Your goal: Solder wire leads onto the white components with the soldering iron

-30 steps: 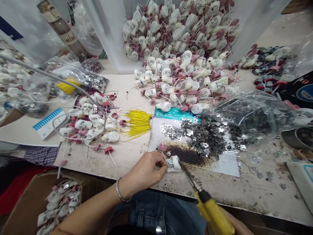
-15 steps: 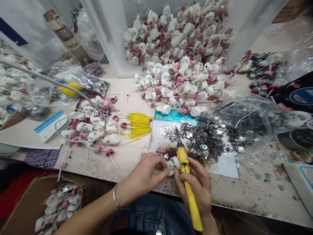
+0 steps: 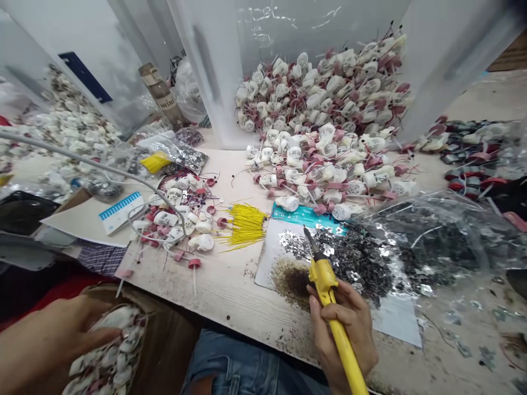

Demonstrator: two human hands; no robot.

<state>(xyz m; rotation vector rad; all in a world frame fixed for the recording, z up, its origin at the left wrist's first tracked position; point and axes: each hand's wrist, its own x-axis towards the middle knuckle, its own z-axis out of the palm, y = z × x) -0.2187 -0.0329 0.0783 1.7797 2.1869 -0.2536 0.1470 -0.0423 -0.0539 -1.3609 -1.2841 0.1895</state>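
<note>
Soldering iron (image 3: 323,276), lower right: gripped by right hand (image 3: 359,323); probably light, rigid, best held by yellow handle (image 3: 348,356). Left hand (image 3: 72,325), lower left: lay at white parts (image 3: 122,362), grip unclear.

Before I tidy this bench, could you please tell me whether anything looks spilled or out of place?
Dark grains lie loose on the white sheet and scatter past its edge onto the table, like a spill.

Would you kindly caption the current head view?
Right hand gripping a yellow tool, left hand over a box of white parts.
</note>
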